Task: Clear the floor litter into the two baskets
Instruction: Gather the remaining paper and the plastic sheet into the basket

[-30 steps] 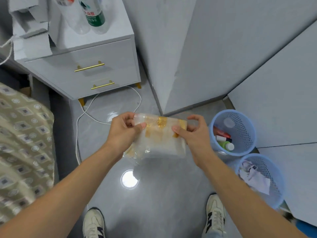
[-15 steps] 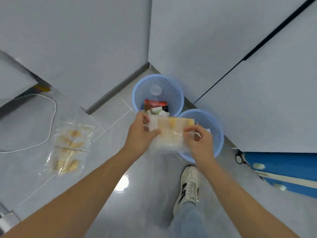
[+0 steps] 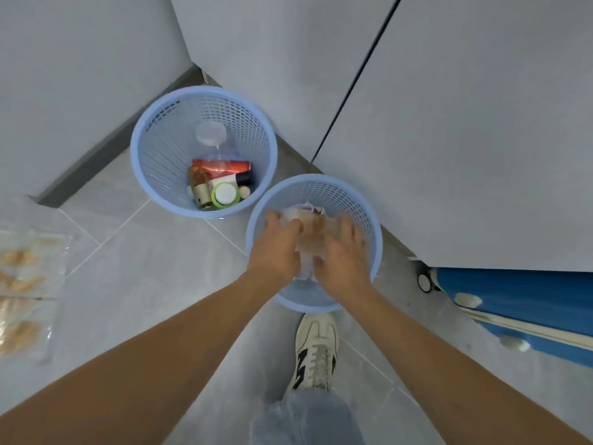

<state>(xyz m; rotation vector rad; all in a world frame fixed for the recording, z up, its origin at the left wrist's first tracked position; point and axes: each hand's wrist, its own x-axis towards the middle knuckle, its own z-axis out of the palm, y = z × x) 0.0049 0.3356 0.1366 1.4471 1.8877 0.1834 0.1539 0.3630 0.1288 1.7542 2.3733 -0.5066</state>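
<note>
Two light-blue mesh baskets stand side by side on the grey tiled floor by the wall. The far basket [image 3: 160, 136] holds bottles and tubes. Over the mouth of the near basket [image 3: 359, 197] my left hand [image 3: 276, 248] and my right hand [image 3: 343, 255] both grip a clear plastic snack bag [image 3: 309, 234] with orange-brown pieces in it. The bag is crumpled between my palms and partly inside the rim. White paper shows beneath it. Another clear snack bag [image 3: 24, 290] lies flat on the floor at the far left.
Grey cabinet panels rise behind and to the right of the baskets. A blue suitcase [image 3: 519, 303] with a small wheel lies at the right. My white sneaker [image 3: 316, 351] stands just in front of the near basket.
I have turned from the drawer unit toward the baskets, carrying the snack bag. Both hands have lowered it from above the two baskets into the mouth of the near one.
</note>
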